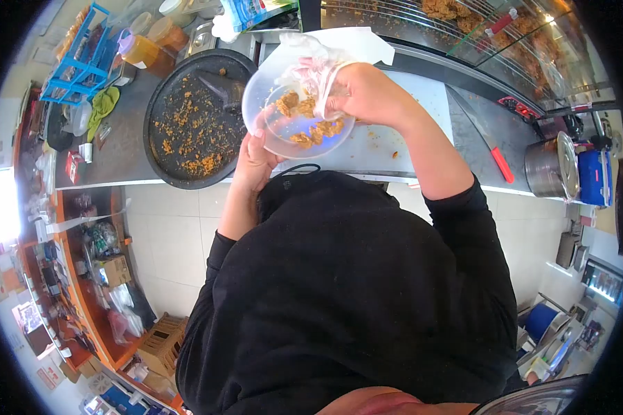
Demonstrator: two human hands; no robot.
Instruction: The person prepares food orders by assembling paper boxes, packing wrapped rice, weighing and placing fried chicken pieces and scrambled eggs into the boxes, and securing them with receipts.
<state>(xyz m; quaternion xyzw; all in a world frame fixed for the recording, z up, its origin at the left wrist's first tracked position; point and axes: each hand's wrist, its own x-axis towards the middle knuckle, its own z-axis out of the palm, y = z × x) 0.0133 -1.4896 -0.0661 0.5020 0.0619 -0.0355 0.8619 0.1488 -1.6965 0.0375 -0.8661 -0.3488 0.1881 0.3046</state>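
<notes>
My left hand (255, 160) grips the lower left rim of a clear plastic bowl (256, 93), with its thumb on the rim. Several browned, crumb-coated fried pieces (325, 130) lie in the bowl, which is tilted toward me. My right hand (342, 86) reaches over the bowl's upper right side, its fingers covered by a loose, crumpled clear plastic glove (310, 66). Folds of plastic blur those fingers, so I cannot tell whether they hold a piece. Under the bowl lies a white cutting board (394, 149) with a few crumbs.
Left of the bowl is a round black pan (160, 166) with crumbs and a dark scoop-like tool (218, 86). On the right lie a red-handled knife (495, 155) and a metal pot (552, 166). A glass-fronted case (505, 55) holds fried food. Jars (166, 34) and a blue rack (83, 62) stand back left.
</notes>
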